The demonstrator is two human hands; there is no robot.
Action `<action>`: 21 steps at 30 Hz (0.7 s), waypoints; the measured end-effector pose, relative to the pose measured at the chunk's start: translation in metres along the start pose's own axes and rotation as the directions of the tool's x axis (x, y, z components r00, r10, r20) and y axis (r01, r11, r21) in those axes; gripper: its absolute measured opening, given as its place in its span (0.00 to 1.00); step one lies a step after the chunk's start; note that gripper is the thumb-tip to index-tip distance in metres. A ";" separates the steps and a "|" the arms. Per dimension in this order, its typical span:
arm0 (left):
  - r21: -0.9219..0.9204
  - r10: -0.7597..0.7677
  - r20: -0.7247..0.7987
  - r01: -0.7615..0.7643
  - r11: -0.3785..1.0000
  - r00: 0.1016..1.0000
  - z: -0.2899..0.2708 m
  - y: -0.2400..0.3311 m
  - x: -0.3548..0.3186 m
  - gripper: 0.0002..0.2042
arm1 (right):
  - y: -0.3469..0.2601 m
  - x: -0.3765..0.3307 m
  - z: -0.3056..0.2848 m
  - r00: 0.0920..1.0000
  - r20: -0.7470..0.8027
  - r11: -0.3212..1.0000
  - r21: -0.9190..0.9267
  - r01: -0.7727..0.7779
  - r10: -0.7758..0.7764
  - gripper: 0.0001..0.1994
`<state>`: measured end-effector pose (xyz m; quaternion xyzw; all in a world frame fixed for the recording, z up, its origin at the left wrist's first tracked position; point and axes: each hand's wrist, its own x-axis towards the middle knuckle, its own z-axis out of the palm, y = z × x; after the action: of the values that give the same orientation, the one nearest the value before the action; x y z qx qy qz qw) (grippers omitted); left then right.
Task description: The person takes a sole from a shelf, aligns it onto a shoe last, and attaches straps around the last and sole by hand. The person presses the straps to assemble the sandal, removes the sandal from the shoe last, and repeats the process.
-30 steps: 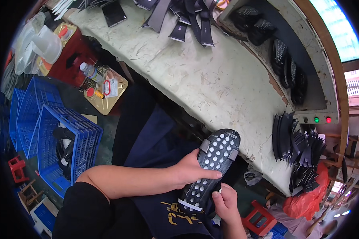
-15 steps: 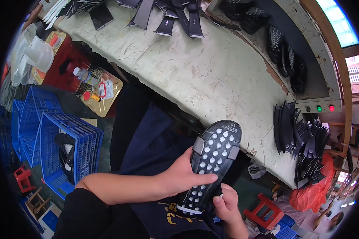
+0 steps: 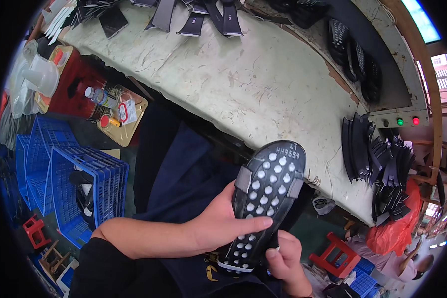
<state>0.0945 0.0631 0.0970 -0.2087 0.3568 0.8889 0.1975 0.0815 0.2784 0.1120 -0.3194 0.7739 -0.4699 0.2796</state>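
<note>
A black slipper sole point(image 3: 268, 198) is held tilted above my lap, its underside toward me, dotted with rows of white round spots. A grey strap end point(image 3: 243, 180) is folded over its left edge and another strap end point(image 3: 294, 188) over its right edge. Wrapped around the left side, my left hand point(image 3: 221, 216) grips it, thumb lying across the spots. My right hand point(image 3: 284, 256) is closed at the lower right edge, thumb and bent fingers pinching something dark and small that they mostly hide.
Beyond lies a pale worktable point(image 3: 208, 74) with black straps point(image 3: 191, 24) at the far edge and stacked dark strips point(image 3: 355, 149) at right. A machine point(image 3: 405, 111) holds black soles. Blue crates point(image 3: 89, 159), a tray point(image 3: 121, 134) and a red stool point(image 3: 335, 256) stand around; a person point(image 3: 407, 265) is far right.
The slipper sole has tilted slightly more upright, its upper end rising a little. Both hands keep their hold. The whole view has shifted slightly.
</note>
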 end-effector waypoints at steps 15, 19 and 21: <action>-0.222 -0.057 -0.011 0.053 0.974 0.998 0.007 0.025 0.009 0.24 | -0.025 0.036 -0.003 0.959 -0.219 0.896 0.439 -0.066 0.178 0.18; -0.228 -0.037 -0.026 0.030 0.973 0.999 0.006 0.025 0.007 0.24 | -0.020 0.035 -0.001 0.965 -0.207 0.897 0.438 -0.055 0.160 0.18; -0.229 -0.035 -0.022 0.029 0.973 0.999 0.004 0.025 0.006 0.27 | -0.022 0.036 0.001 0.965 -0.206 0.899 0.435 -0.057 0.161 0.17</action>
<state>0.0761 0.0504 0.1110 -0.2472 0.2512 0.9180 0.1819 0.0638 0.2426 0.1268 -0.1481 0.6975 -0.6453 0.2741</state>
